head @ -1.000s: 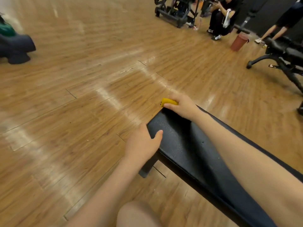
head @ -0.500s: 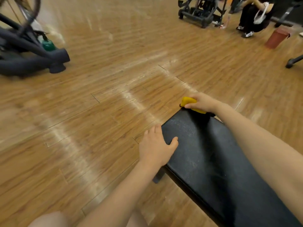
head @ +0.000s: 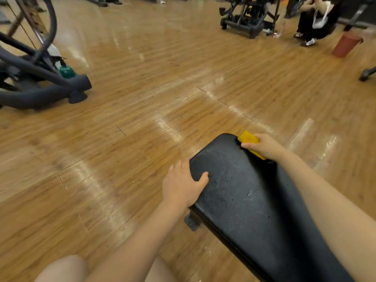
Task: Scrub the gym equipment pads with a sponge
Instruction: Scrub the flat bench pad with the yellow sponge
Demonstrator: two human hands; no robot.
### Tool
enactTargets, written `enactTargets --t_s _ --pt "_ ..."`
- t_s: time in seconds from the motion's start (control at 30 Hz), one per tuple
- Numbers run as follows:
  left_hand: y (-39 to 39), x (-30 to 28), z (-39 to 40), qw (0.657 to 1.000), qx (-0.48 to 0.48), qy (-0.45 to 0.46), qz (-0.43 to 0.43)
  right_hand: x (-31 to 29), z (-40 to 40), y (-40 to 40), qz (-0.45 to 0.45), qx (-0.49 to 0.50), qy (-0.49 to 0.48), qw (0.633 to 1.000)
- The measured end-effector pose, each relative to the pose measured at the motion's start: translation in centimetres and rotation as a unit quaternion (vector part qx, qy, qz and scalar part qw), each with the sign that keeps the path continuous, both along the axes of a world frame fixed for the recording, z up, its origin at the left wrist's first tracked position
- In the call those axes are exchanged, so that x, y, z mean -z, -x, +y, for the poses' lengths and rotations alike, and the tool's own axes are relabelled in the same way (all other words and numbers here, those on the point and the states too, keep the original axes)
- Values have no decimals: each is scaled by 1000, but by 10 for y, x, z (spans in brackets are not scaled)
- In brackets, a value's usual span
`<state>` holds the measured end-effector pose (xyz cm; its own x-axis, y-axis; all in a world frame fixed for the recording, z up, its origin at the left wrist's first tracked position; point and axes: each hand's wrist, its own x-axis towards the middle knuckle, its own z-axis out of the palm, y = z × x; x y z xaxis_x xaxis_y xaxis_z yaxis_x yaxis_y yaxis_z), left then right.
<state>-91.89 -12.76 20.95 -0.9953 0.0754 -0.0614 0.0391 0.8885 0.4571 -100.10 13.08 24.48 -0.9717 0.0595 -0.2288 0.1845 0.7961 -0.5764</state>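
Long black padded vinyl bench pad [head: 244, 192] runs from the near right out toward the middle of the wooden plank floor [head: 142, 98]. Right hand [head: 264, 146] is curled around a yellow rectangular sponge [head: 248, 137], pressing it on the pad's far right corner, fingers clamped over its top. Left hand [head: 181, 186] grips the pad's left edge, thumb lying on the top surface, fingers wrapped down over the side.

Surface shows pale speckling and small scuffs across the middle. To scrub well, I judge: hold the bracing hand firm, work the sponge in overlapping passes from the far end back toward the body, bearing down on the speckled patches and following the rounded rim.

Hard to see: the sponge's underside and most of its length, under the hand. The pad's near end runs out of view. The bench frame shows only as one small bracket below the left edge.
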Motion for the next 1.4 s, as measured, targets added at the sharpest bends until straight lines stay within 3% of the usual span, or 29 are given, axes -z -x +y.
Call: enactTargets --t_s 0.17,0.3,0.57,0.73,0.9,1.07,1.13,1.2,1.3,1.4 --pt "1 2 2 1000 -5 2 13 -2 8 -17 3 4 -44 999" --pt "0 3 2 1000 -7 0 17 -6 -1 -18 8 -6 -9 1000" --pt "2 4 0 1000 -8 -10 11 1 34 -75 38 64 -38 997" --pt "2 2 0 1000 -4 -6 10 -2 18 -69 76 75 -75 992" --pt "2 3 1 1000 -3 -5 19 5 -26 -101 95 9 -123 988" --pt "0 4 2 1000 -2 0 13 3 -63 -194 110 -170 -120 972" --pt "-1 1 2 1000 6 17 6 3 -59 -207 114 -197 -77 971" --pt "-3 -6 2 997 20 69 22 -4 -43 -199 139 -143 3 980" --pt "-13 -23 20 979 77 161 100 -16 0 -150 224 10 14 974" --pt "-40 -29 72 965 215 100 115 -20 39 -99 180 87 -10 980"
